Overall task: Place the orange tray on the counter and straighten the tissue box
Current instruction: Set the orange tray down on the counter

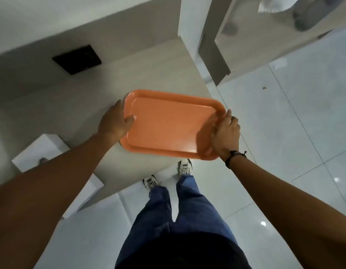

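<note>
tray: we see the orange tray [168, 127], smooth plastic, rounded rectangle with a raised rim, over the counter's near edge
left hand [115, 121]: fingers curled round the short rim, thumb lying inside the rim
right hand [225, 134]: fingers together, wrapped over the opposite short rim
tissue box [37, 152]: white, boxy, partly hidden under the left forearm, well back from the left fingers
counter [90, 105]: pale, matte, faint wood grain
wrist: dark cord bracelet [235, 155] on the right

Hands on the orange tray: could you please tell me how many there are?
2: the left hand grips the tray at its left edge, the right hand at its right edge.
</note>
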`<state>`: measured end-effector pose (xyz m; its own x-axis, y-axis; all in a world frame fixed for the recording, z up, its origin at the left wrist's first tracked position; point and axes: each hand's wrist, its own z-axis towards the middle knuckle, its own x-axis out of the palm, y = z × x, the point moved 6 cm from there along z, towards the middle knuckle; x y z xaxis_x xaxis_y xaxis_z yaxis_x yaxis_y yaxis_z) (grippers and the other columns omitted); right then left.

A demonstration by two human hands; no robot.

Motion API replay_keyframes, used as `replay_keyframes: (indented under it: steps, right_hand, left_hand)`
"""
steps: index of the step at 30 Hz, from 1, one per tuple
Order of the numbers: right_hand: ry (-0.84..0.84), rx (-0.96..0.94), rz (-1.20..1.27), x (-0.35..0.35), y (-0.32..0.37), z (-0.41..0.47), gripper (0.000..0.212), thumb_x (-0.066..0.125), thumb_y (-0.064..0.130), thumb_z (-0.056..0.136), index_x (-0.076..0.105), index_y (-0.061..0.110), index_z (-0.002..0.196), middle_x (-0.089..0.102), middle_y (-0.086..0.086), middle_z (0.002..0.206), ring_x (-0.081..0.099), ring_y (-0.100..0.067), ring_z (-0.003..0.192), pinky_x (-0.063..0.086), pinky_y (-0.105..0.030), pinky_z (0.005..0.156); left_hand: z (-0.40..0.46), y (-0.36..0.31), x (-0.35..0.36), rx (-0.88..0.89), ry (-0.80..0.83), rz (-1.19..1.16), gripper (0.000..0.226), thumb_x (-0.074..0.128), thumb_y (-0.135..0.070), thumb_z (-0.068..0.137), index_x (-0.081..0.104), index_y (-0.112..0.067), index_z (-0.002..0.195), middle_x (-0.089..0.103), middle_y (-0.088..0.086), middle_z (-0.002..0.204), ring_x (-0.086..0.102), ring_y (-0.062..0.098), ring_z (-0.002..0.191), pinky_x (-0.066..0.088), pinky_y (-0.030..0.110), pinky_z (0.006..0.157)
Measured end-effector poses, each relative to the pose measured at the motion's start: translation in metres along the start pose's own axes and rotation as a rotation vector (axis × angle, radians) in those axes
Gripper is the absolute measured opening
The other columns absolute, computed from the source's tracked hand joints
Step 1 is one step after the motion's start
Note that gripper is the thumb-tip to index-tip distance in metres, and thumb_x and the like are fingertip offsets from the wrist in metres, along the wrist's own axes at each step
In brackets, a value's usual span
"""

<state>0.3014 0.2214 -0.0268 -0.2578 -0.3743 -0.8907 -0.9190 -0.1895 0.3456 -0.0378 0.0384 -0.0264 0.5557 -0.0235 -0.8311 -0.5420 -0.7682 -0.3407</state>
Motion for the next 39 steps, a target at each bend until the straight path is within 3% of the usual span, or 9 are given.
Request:
replay_keyframes:
  steps: [3, 6, 9, 15, 23, 32, 39]
  right_hand:
    - [-0.05, 0.154, 0.05, 0.005, -0.014, -0.003, 0.06, 0.049, 0.019, 0.108, 0.029, 0.002, 0.162, 0.049, -0.03, 0.148, 0.054, -0.051, 0.13, 0.05, -0.059, 0.107]
    - [-0.004, 0.21, 0.148, 0.01, -0.02, -0.004, 0.044, 0.048, 0.014, 0.107, 0.044, 0.003, 0.149, 0.06, -0.026, 0.14, 0.062, -0.047, 0.124, 0.054, -0.057, 0.101]
    - [0.016, 0.23, 0.208, 0.013, -0.02, 0.002, 0.028, 0.047, 0.012, 0.104, 0.05, 0.003, 0.131, 0.069, -0.022, 0.123, 0.069, -0.043, 0.107, 0.054, -0.046, 0.085]
    - [0.025, 0.169, 0.19, 0.014, 0.0, 0.029, 0.03, 0.049, 0.014, 0.106, 0.05, 0.002, 0.133, 0.071, -0.021, 0.124, 0.058, -0.03, 0.093, 0.047, -0.038, 0.082]
    - [0.072, -0.023, 0.147, 0.034, 0.071, 0.083, 0.033, 0.04, 0.024, 0.111, 0.051, 0.007, 0.137, 0.071, -0.02, 0.128, 0.069, -0.044, 0.113, 0.049, -0.043, 0.086]
    - [0.127, -0.176, 0.13, 0.056, 0.15, 0.117, 0.039, 0.034, 0.028, 0.111, 0.052, 0.008, 0.14, 0.071, -0.02, 0.129, 0.067, -0.044, 0.115, 0.048, -0.043, 0.088]
    - [0.135, -0.219, 0.103, 0.063, 0.169, 0.123, 0.039, 0.036, 0.02, 0.109, 0.051, 0.008, 0.143, 0.07, -0.02, 0.133, 0.066, -0.045, 0.12, 0.045, -0.042, 0.088]
  left_hand:
    - [0.003, 0.004, 0.004, -0.02, -0.022, 0.018, 0.036, 0.063, -0.027, 0.105, 0.061, -0.007, 0.135, 0.071, 0.023, 0.128, 0.065, 0.049, 0.121, 0.05, 0.049, 0.097]
    - [0.0, 0.003, 0.005, -0.064, -0.037, -0.02, 0.036, 0.055, -0.012, 0.105, 0.062, -0.009, 0.141, 0.071, 0.022, 0.133, 0.064, 0.049, 0.125, 0.05, 0.051, 0.105]
    - [0.002, 0.004, 0.008, -0.09, -0.036, -0.06, 0.034, 0.053, -0.012, 0.106, 0.062, -0.009, 0.139, 0.071, 0.021, 0.133, 0.064, 0.05, 0.125, 0.051, 0.05, 0.106]
    - [-0.006, 0.019, 0.006, -0.189, -0.081, -0.177, 0.034, 0.051, -0.01, 0.107, 0.061, -0.012, 0.14, 0.071, 0.019, 0.131, 0.066, 0.047, 0.122, 0.056, 0.052, 0.105]
    - [-0.022, 0.071, -0.001, -0.341, -0.24, -0.368, 0.048, 0.048, -0.005, 0.106, 0.059, -0.017, 0.15, 0.073, 0.016, 0.129, 0.069, 0.039, 0.118, 0.049, 0.036, 0.095]
    - [-0.02, 0.111, -0.026, -0.419, -0.327, -0.348, 0.05, 0.047, -0.012, 0.111, 0.052, -0.014, 0.16, 0.07, 0.021, 0.138, 0.067, 0.044, 0.126, 0.056, 0.056, 0.109]
    - [-0.018, 0.122, -0.03, -0.438, -0.344, -0.328, 0.05, 0.047, -0.011, 0.111, 0.05, -0.013, 0.161, 0.071, 0.022, 0.134, 0.068, 0.043, 0.125, 0.056, 0.054, 0.109]
